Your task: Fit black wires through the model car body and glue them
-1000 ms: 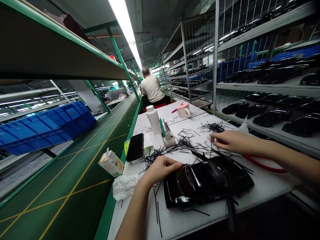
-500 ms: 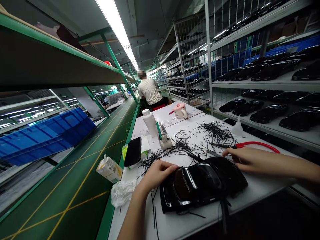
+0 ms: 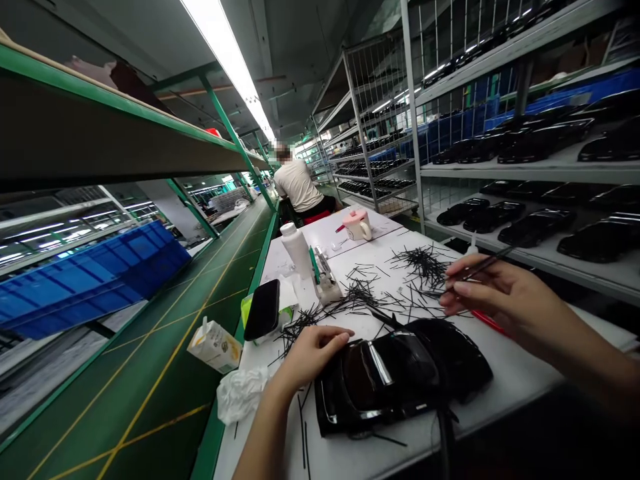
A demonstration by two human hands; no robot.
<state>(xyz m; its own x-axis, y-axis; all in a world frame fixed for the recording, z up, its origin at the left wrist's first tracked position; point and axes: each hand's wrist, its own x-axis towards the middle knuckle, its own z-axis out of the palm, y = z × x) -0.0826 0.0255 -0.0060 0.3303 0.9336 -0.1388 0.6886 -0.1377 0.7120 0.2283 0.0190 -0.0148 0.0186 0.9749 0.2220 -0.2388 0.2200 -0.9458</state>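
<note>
A glossy black model car (image 3: 400, 373) lies on the white table in front of me. My left hand (image 3: 320, 350) grips its left end at the far edge, thumb and fingers bent against the body. To the right, my right hand (image 3: 493, 293) is raised above the table, its fingers closed around slim dark tweezers (image 3: 481, 265). Their tip points down and left toward the scattered black strips (image 3: 425, 267). Red-handled pliers (image 3: 493, 323) lie beneath this hand, partly hidden by it.
A black phone (image 3: 263, 310), a drink carton (image 3: 215, 347), crumpled tissue (image 3: 243, 395), a white bottle (image 3: 296, 250), a tool holder (image 3: 329, 287) and a pink-lidded mug (image 3: 357, 225) stand around. A green conveyor (image 3: 165, 373) runs left; racks of car bodies (image 3: 535, 227) stand right. A person (image 3: 299, 187) sits ahead.
My right hand has picked up the tweezers from the table and lifted them beside the car's right end. My left hand stays on the car.
</note>
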